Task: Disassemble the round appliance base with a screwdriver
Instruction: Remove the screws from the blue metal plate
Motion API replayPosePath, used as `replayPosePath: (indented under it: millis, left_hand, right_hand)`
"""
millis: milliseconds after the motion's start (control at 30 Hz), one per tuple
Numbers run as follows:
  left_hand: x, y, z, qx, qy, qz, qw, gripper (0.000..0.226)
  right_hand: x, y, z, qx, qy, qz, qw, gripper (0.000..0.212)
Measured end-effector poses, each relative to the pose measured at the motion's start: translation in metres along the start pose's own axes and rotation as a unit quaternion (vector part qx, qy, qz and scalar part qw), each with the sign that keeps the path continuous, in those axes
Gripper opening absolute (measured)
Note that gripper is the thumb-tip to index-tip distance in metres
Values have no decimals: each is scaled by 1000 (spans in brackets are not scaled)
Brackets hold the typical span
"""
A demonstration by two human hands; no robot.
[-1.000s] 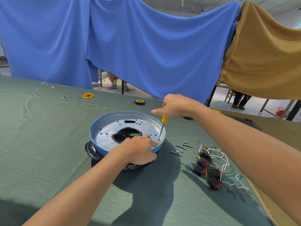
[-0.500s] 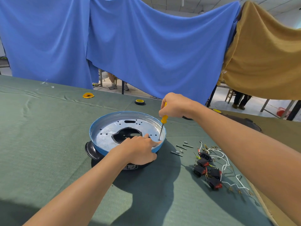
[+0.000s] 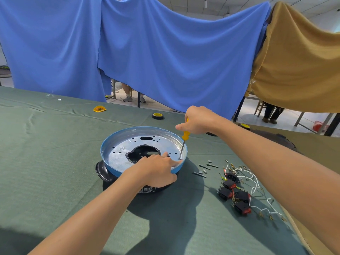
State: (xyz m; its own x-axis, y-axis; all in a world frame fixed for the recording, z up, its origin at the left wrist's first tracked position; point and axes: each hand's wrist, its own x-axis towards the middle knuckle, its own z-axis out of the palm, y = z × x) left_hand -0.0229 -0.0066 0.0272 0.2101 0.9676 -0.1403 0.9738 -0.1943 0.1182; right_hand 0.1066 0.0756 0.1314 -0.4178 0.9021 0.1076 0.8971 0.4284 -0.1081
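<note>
The round appliance base point(image 3: 128, 144) lies upside down on the green cloth, with a blue rim, a silver metal plate inside and black handles underneath. My left hand point(image 3: 158, 170) grips its near right rim, fingers curled over the edge and the index finger pointing toward the screwdriver tip. My right hand point(image 3: 197, 119) grips the yellow handle of a screwdriver point(image 3: 183, 144), which stands nearly upright with its tip on the silver plate near the right rim.
Loose screws point(image 3: 203, 169) lie right of the base. Black and red switches with white wires point(image 3: 237, 192) lie further right. A tape roll point(image 3: 157, 116) and a yellow piece point(image 3: 99, 108) sit at the back. Blue and mustard cloths hang behind the table.
My right hand has turned on the screwdriver handle, with its thumb now sticking out to the left. The left hand and base have stayed put.
</note>
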Motion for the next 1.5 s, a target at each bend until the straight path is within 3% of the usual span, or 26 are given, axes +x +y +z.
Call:
replayPosePath:
  millis: [100, 267, 333, 400, 533, 667, 733, 833, 967, 1067, 1167, 1300, 1367, 1433, 1500]
  left_hand:
    - [0, 0, -1, 0, -2, 1, 1000, 54]
    - [0, 0, 1, 1, 2, 0, 1000, 54]
    - [0, 0, 1, 0, 0, 1, 1000, 54]
    - [1, 0, 0, 0, -2, 1, 1000, 54]
    - [1, 0, 1, 0, -1, 0, 1000, 54]
    - [1, 0, 0, 5, -6, -1, 1000, 54]
    - [1, 1, -1, 5, -6, 0, 1000, 54]
    - [1, 0, 0, 3, -2, 1, 1000, 53]
    - [1, 1, 0, 4, -1, 2, 1000, 53]
    - [2, 0, 0, -1, -1, 3, 1000, 53]
    - [1, 0, 1, 2, -2, 1, 1000, 54]
    - [1, -1, 0, 1, -3, 3, 1000, 54]
    - [1, -1, 1, 1, -1, 5, 1000, 54]
    - [2, -1, 1, -1, 0, 5, 1000, 54]
    - [2, -1, 1, -1, -3, 4, 1000, 54]
  right_hand:
    - [1, 2, -1, 25, -23, -8, 999, 27]
    - [0, 3, -1, -26, 11, 6, 1000, 51]
    - [1, 4, -1, -2, 0, -9, 1000, 33]
    - [0, 3, -2, 14, -18, -14, 1000, 29]
    - [-1, 2, -1, -29, 4, -3, 1000, 51]
    - [0, 0, -3, 23, -26, -20, 999, 25]
    - [0, -1, -3, 20, -39, -21, 999, 31]
    - [0, -1, 0, -19, 3, -18, 1000, 54]
    - [1, 0, -2, 15, -21, -22, 999, 24]
    - [-2, 1, -4, 9, -38, 0, 999, 26]
    - [-3, 1, -4, -50, -6, -9, 999, 48]
    - [-3, 0, -8, -35, -47, -43, 997, 21]
    - [-4, 0, -10, -32, -77, -29, 996, 29]
    - [-5, 0, -11, -41, -71, -6, 997, 53]
    - [-3, 1, -9, -65, -41, -10, 997, 55]
